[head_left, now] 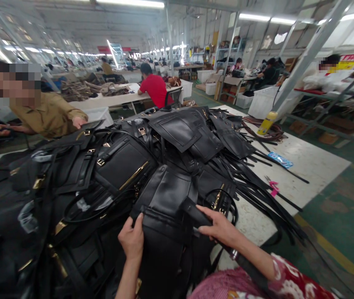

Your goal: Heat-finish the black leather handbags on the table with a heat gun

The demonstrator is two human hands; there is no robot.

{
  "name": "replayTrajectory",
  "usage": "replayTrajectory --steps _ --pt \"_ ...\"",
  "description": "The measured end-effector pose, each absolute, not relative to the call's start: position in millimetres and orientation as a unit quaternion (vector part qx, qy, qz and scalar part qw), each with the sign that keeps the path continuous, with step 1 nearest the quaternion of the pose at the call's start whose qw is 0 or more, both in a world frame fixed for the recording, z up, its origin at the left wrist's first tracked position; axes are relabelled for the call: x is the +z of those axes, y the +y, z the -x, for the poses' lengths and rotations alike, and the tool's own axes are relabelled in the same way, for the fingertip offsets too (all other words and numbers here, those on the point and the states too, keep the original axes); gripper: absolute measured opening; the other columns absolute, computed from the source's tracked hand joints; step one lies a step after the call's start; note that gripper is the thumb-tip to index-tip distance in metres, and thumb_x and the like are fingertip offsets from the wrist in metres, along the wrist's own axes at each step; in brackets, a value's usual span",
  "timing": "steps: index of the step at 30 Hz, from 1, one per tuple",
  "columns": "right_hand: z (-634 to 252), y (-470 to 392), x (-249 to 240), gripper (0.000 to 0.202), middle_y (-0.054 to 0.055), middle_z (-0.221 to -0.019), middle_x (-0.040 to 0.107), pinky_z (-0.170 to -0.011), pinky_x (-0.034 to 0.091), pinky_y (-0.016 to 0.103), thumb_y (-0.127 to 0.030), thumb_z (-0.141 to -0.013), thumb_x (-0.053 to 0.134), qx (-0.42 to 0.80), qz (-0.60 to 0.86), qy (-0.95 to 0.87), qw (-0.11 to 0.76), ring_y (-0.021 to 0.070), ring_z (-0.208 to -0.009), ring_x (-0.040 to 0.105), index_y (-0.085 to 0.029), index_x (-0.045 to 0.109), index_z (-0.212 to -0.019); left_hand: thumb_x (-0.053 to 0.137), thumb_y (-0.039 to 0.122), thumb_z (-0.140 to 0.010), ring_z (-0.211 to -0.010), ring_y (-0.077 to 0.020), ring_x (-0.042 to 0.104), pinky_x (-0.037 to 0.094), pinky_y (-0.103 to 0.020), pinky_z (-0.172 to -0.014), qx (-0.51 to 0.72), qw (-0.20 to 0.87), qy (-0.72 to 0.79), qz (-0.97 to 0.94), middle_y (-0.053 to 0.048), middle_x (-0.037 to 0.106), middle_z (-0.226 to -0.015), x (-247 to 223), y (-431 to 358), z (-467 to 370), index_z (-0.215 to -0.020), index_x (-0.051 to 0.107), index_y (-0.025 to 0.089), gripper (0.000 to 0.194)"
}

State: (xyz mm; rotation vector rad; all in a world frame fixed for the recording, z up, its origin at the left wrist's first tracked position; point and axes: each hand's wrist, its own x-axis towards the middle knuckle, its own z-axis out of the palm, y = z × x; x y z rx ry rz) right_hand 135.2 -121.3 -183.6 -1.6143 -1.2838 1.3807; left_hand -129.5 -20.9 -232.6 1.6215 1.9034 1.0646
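Observation:
A black leather bag (164, 232) with a stitched seam lies in front of me on the heap. My left hand (131, 238) pinches its left edge, thumb on top. Over the bag's right side, my right hand (219, 224) is closed around a black, flat-ended piece (192, 211); its exact kind does not show clearly. Beneath my right wrist runs a dark, tube-like thing with a metal ring (233, 254). Whether it joins the held piece is hidden. Beside my right hand lies another bag part with a gold zip (219, 195).
Black bags with gold buckles (100, 162) heap across the white table (317, 162). Long black straps (270, 203) hang over its right edge. Pink-handled snippers (273, 189), a blue packet (280, 159) and a yellow bottle (267, 123) lie or stand there. A co-worker in a tan jacket (47, 116) is at left.

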Motion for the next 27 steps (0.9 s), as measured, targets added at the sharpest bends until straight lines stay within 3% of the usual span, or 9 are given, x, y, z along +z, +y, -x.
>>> replayTrajectory --steps 3,6,12,15,18,23,27 --pt "-159.1 -138.7 -172.7 0.061 -0.001 -0.078 0.061 -0.045 0.04 0.019 -0.019 -0.065 0.056 0.53 0.607 -0.504 0.311 0.0108 -0.05 0.05 -0.021 0.04 -0.125 0.043 0.049 -0.074 -0.054 -0.0105 0.045 0.035 -0.019 -0.055 0.323 0.124 0.699 -0.626 0.004 0.05 -0.055 -224.6 -3.3 132.9 -0.071 0.056 0.018 0.033" --pt "-166.3 -160.2 -168.2 0.061 0.001 -0.1 0.059 -0.059 0.045 0.023 -0.017 -0.062 0.057 0.53 0.593 -0.541 0.274 0.0164 -0.071 0.055 -0.022 0.045 -0.122 0.043 0.051 -0.073 -0.047 -0.0102 0.04 0.028 -0.021 -0.049 0.272 0.085 0.733 -0.618 0.005 0.041 -0.045 -235.6 6.5 132.8 -0.061 0.054 0.02 0.035" --pt "-136.9 -171.9 -183.2 0.063 0.002 -0.098 0.059 -0.075 0.042 0.026 -0.022 -0.059 0.061 0.505 0.628 -0.57 0.159 0.0212 -0.086 0.054 -0.028 0.047 -0.12 0.043 0.053 -0.071 -0.054 -0.0157 0.048 0.028 -0.023 -0.05 0.22 0.082 0.764 -0.601 -0.001 0.054 -0.051 -273.1 3.7 133.1 -0.079 0.06 0.022 0.036" --pt "-128.0 -167.8 -185.8 0.065 0.001 -0.098 0.058 -0.079 0.04 0.027 -0.024 -0.059 0.061 0.484 0.639 -0.58 0.144 0.021 -0.09 0.053 -0.032 0.044 -0.121 0.043 0.054 -0.072 -0.059 -0.0186 0.053 0.03 -0.024 -0.052 0.208 0.082 0.773 -0.594 -0.004 0.061 -0.06 -279.6 2.6 135.2 -0.084 0.061 0.021 0.039" --pt "-131.4 -168.0 -184.4 0.065 0.0 -0.095 0.06 -0.077 0.041 0.025 -0.023 -0.061 0.06 0.488 0.633 -0.581 0.154 0.0195 -0.086 0.054 -0.033 0.042 -0.122 0.043 0.055 -0.071 -0.062 -0.0195 0.055 0.032 -0.025 -0.053 0.203 0.085 0.775 -0.592 -0.006 0.064 -0.065 -281.6 3.7 136.8 -0.086 0.062 0.022 0.041" --pt "-139.2 -166.0 -190.7 0.06 -0.001 -0.092 0.062 -0.069 0.044 0.024 -0.019 -0.059 0.06 0.528 0.607 -0.564 0.185 0.0195 -0.08 0.055 -0.024 0.05 -0.118 0.044 0.056 -0.07 -0.067 -0.0212 0.058 0.034 -0.026 -0.055 0.199 0.088 0.778 -0.59 -0.008 0.066 -0.074 -285.7 5.9 138.6 -0.093 0.061 0.022 0.044" --pt "-134.0 -156.6 -196.3 0.06 -0.003 -0.081 0.063 -0.054 0.044 0.019 -0.015 -0.059 0.057 0.59 0.574 -0.522 0.224 0.0139 -0.061 0.055 -0.023 0.049 -0.118 0.042 0.057 -0.071 -0.069 -0.0222 0.058 0.034 -0.026 -0.054 0.194 0.099 0.778 -0.59 -0.008 0.067 -0.074 -283.9 4.9 139.8 -0.095 0.061 0.022 0.046"
